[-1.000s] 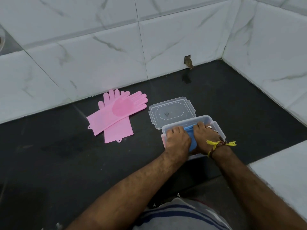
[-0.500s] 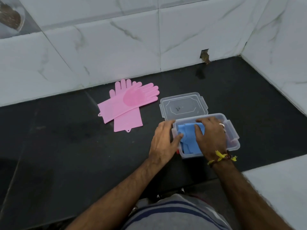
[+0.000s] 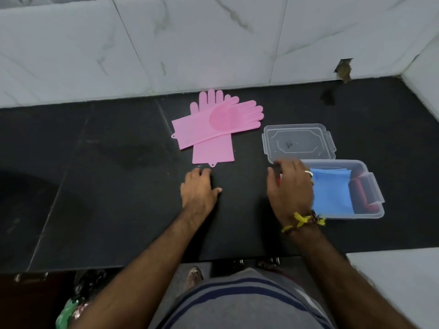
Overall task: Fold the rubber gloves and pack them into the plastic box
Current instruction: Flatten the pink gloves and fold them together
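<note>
Two flat pink rubber gloves [image 3: 215, 124], crossed, far left; clear rectangular plastic box [image 3: 375, 198] holding folded blue gloves [image 3: 331, 192]; left hand [image 3: 198, 191] and right hand [image 3: 289, 186] open, empty.

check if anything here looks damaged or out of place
One flaw: the wall tile at the back right has a broken hole just above the counter. A dull smudge marks the counter left of the pink gloves. Otherwise orderly: blue gloves folded in the box, lid behind it.
</note>
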